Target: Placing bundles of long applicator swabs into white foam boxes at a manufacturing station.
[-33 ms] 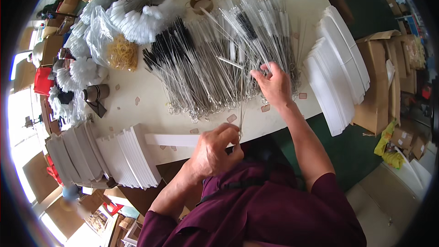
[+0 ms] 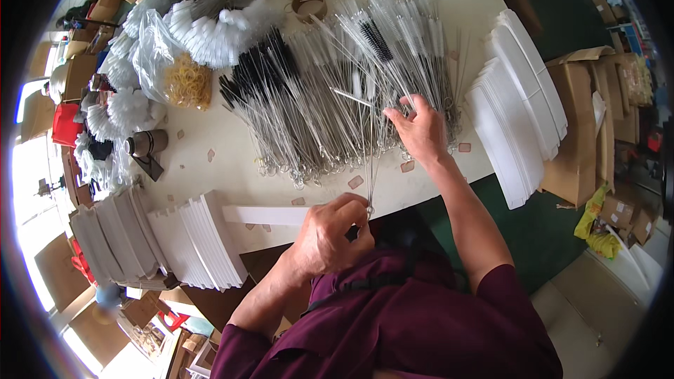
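Long wire straw brushes (image 2: 309, 105), with looped ends toward me, lie in a wide pile across the table. My left hand (image 2: 330, 235) is closed at the near edge, its thumb and fingertips pinching the looped ends of a few wire brushes (image 2: 371, 175); their bristle ends point away over the pile. My right hand (image 2: 423, 130) reaches into the right part of the pile. Its thumb and fingers curl round the wire stem of a black-bristled brush (image 2: 377, 42), though the grip is partly hidden among other stems.
White folded card strips stand stacked at the left (image 2: 203, 238) and right (image 2: 516, 105). Yellow rubber bands (image 2: 188, 83) sit beside bundled clear-wrapped brushes (image 2: 210, 31). Tape rolls (image 2: 309, 7) are at the back, a dark cup (image 2: 147, 142) at the left. Cardboard boxes (image 2: 572, 133) stand right of the table.
The wire loops at my left fingertips have shifted slightly toward me. My right hand has hardly moved.
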Motion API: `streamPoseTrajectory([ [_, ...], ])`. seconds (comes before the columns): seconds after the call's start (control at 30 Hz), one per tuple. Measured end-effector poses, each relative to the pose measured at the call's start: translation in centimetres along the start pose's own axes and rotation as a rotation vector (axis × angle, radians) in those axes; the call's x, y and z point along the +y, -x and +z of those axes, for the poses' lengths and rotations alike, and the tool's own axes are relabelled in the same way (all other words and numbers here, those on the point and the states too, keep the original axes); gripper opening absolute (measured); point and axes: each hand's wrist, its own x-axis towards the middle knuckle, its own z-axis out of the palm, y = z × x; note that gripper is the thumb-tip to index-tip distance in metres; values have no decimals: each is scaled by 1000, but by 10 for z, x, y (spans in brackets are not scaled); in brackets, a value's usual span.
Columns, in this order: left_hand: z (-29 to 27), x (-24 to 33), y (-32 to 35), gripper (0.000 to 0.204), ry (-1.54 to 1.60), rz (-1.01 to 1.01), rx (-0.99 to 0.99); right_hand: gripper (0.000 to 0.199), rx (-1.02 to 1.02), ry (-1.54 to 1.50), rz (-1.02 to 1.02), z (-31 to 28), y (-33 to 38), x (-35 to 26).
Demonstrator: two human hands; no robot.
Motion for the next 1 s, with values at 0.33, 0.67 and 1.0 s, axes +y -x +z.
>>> streamPoseTrajectory([
  [0.33, -45, 5, 11, 12, 241, -122, 118, 31, -51, 30, 52, -3, -11, 18],
  [0.67, -112, 36, 17, 9, 685, -205, 363, 25, 2, 216, 84, 3, 10, 37],
  [1.0, -133, 69, 21, 6, 632, -279, 204, 29, -248, -200, -204, -21, 32, -31],
])
